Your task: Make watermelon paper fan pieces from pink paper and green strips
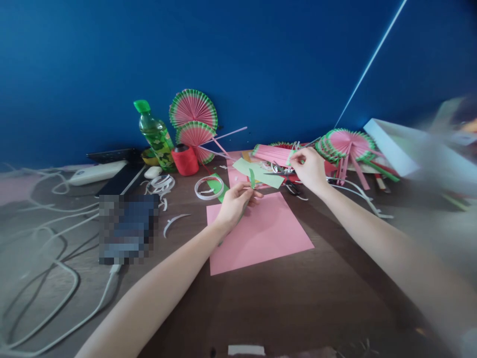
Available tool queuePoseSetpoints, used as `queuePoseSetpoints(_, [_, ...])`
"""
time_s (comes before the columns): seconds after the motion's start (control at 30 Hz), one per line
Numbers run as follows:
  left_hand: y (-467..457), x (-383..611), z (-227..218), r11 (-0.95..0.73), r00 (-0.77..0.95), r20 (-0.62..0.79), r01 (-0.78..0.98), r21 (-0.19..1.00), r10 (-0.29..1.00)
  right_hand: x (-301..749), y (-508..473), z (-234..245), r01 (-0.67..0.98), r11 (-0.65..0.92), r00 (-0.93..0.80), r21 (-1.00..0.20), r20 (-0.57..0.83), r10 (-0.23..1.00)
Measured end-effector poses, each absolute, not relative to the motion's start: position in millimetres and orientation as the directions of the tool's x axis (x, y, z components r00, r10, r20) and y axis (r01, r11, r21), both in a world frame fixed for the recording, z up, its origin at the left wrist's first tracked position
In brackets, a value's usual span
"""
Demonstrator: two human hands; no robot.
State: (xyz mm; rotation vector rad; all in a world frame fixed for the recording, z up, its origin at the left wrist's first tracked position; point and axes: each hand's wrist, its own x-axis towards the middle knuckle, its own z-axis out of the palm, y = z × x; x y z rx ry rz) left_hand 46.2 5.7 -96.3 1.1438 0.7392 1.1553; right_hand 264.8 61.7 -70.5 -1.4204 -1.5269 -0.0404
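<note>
My left hand (237, 201) is closed in a pinch on a narrow green paper strip (252, 178) that stands up above a pink paper sheet (261, 233). My right hand (308, 168) is farther back, fingers pinched on the end of a folded pink pleated paper (271, 154). A light green sheet (261, 173) lies between the two hands. Scissors (288, 185) lie on the dark table just under my right hand.
Pink and green paper fans (193, 108) lean on the blue wall, more fans (345, 144) lie at right. A green bottle (155, 134), red thread spool (185, 160), tape ring (208, 188), white cables (44, 219) and a phone sit at left. A white box (395, 146) is at right.
</note>
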Motion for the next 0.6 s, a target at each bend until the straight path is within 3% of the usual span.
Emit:
queuePoseSetpoints(0.1, [5,47,-95,0.011,0.283,0.093,-0.343,0.939,0.955,252,55,-70,0.723,0.402,0.128,-0.562,0.680,0.722])
queuePoseSetpoints(0.2, [4,46,-93,0.032,0.298,0.078,-0.347,0.937,0.951,233,44,-68,0.523,0.455,-0.042,-0.720,0.512,0.858])
queuePoseSetpoints(0.3, [4,45,-92,0.033,0.331,0.086,-0.337,0.941,0.940,218,36,-68,0.236,0.357,-0.263,-0.904,0.294,0.919])
queuePoseSetpoints(0.4, [5,45,-93,0.026,0.357,0.110,-0.356,0.934,0.927,213,33,-71,0.088,0.226,-0.403,-0.970,0.173,0.899])
queuePoseSetpoints(0.6, [7,44,-93,0.030,0.388,0.128,-0.375,0.926,0.913,214,32,-73,0.015,0.230,-0.520,-0.973,0.189,0.833])
